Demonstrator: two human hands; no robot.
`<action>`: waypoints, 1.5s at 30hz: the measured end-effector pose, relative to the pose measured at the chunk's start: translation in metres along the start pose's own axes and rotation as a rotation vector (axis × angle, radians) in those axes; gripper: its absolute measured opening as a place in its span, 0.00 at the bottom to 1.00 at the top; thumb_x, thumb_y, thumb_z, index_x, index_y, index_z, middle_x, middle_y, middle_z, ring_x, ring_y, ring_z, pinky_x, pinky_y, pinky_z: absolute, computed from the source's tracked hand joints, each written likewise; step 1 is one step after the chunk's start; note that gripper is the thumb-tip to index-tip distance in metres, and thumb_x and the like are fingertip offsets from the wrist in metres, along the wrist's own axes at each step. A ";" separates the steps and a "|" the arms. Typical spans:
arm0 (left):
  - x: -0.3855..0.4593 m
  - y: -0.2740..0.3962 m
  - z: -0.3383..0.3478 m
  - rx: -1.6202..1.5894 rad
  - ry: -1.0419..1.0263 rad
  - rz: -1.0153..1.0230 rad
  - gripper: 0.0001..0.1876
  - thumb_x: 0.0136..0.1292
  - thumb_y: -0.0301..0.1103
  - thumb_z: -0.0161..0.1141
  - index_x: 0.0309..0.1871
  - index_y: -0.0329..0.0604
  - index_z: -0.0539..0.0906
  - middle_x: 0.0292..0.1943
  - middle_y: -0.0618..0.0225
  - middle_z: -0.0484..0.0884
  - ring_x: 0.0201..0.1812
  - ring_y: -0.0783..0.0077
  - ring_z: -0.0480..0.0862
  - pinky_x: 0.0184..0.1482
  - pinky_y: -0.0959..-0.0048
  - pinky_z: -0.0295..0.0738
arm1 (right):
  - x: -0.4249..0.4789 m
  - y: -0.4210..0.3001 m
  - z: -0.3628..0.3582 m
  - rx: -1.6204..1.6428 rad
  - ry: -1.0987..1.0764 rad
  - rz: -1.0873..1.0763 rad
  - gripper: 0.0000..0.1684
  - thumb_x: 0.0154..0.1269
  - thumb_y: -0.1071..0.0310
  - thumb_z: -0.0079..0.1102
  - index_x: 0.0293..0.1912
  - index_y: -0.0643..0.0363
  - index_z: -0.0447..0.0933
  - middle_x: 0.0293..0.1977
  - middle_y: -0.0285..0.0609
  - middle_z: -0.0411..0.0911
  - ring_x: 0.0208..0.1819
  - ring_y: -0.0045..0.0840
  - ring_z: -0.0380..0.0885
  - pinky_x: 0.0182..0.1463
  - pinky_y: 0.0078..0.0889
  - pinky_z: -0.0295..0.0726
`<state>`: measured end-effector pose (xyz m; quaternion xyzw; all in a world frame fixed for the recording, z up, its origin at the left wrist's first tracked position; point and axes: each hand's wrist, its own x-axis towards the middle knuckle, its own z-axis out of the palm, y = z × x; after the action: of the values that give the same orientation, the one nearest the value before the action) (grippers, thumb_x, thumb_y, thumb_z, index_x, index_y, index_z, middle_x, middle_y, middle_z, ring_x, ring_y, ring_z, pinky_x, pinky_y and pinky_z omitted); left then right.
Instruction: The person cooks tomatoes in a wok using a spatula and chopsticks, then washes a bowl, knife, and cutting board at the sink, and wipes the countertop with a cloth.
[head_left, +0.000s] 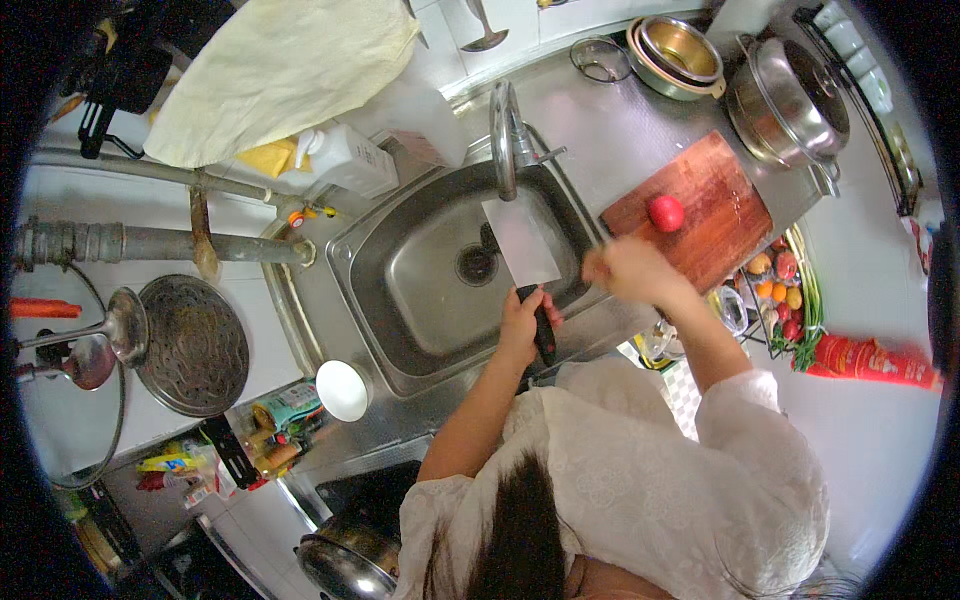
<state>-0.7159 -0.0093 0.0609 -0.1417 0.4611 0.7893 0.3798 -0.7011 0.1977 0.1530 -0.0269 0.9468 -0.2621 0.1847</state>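
My left hand (523, 322) grips the black handle of a cleaver (523, 241). Its broad metal blade points away from me over the stainless steel sink (420, 300), below the curved faucet (504, 142). Blurred by motion, my right hand (634, 270) is between the sink's right edge and the near left corner of a wooden cutting board (720, 225). Its fingers look curled, but whether they hold anything is unclear. A round red fruit or vegetable (666, 214), perhaps a tomato, rests on the board, just beyond that hand.
Nested bowls (679, 56), a glass bowl (600, 60) and a lidded steel pot (784, 105) stand at the back right. Vegetables (784, 285) lie right of the board. A white bowl (342, 391) sits left of the sink, a white bottle (349, 161) behind it.
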 end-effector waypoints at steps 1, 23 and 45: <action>0.008 -0.002 -0.003 0.022 -0.033 -0.029 0.07 0.65 0.30 0.49 0.43 0.42 0.65 0.27 0.67 0.72 0.24 0.73 0.75 0.27 0.71 0.73 | 0.026 0.016 -0.004 -0.082 0.158 0.113 0.13 0.60 0.60 0.52 0.39 0.55 0.79 0.29 0.52 0.78 0.35 0.43 0.78 0.38 0.43 0.76; 0.071 0.033 0.024 -0.337 0.203 -0.051 0.08 0.68 0.33 0.47 0.34 0.40 0.67 0.23 0.70 0.68 0.19 0.77 0.66 0.21 0.75 0.63 | 0.166 0.096 0.022 0.042 0.444 0.183 0.11 0.59 0.65 0.54 0.35 0.62 0.81 0.29 0.58 0.78 0.34 0.49 0.79 0.40 0.46 0.78; 0.035 0.029 -0.008 -0.087 0.040 -0.067 0.08 0.67 0.36 0.50 0.35 0.43 0.67 0.20 0.72 0.68 0.14 0.80 0.64 0.15 0.78 0.60 | 0.138 0.052 0.101 1.710 -0.582 0.528 0.17 0.52 0.73 0.68 0.42 0.65 0.74 0.37 0.44 0.80 0.37 0.27 0.80 0.44 0.27 0.81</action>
<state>-0.7615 -0.0079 0.0543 -0.1891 0.4289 0.7925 0.3903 -0.7901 0.1735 0.0002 0.2689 0.3251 -0.8010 0.4247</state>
